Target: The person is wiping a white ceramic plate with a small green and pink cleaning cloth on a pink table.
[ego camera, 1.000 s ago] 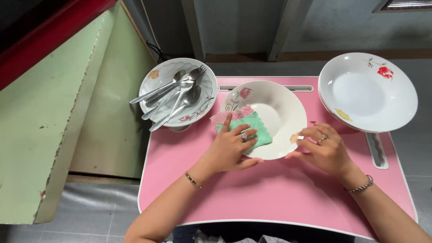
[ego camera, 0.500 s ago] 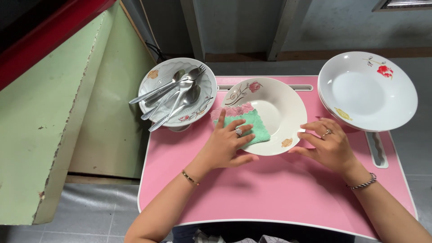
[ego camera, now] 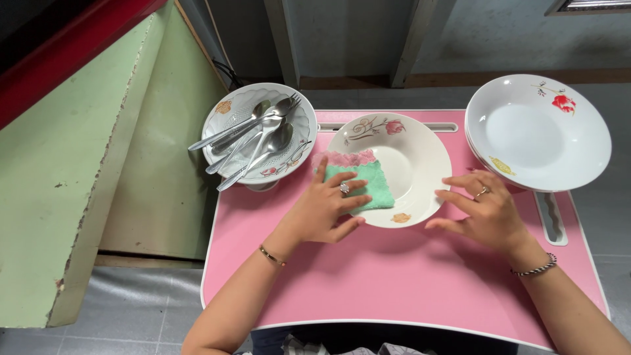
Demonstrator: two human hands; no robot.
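A white soup plate (ego camera: pixel 407 164) with a pink rose motif on its rim sits on the pink counter (ego camera: pixel 394 276), near its far edge. The left hand (ego camera: pixel 325 207) lies flat, fingers spread, pressing a green cloth with a pink border (ego camera: pixel 360 179) against the plate's left inner slope. The right hand (ego camera: pixel 486 210) is open and holds nothing; its fingertips meet the plate's right rim.

To do this wiping well, I judge that the cloth should stay flat under the palm and fingers, so the whole pad of fabric bears on the glaze. The right fingertips should steady the rim lightly and turn the plate in small steps. Pressure ought to be even, since the plate could slide on the smooth counter or tip if it is pushed hard on one side.

Left of the plate stands a scalloped floral bowl (ego camera: pixel 231 108) holding spoons and forks (ego camera: pixel 253 135), touching none of the work. At the right a stack of white plates (ego camera: pixel 536 131) with a red flower overhangs the counter's edge. No packages, labels or signs are visible.
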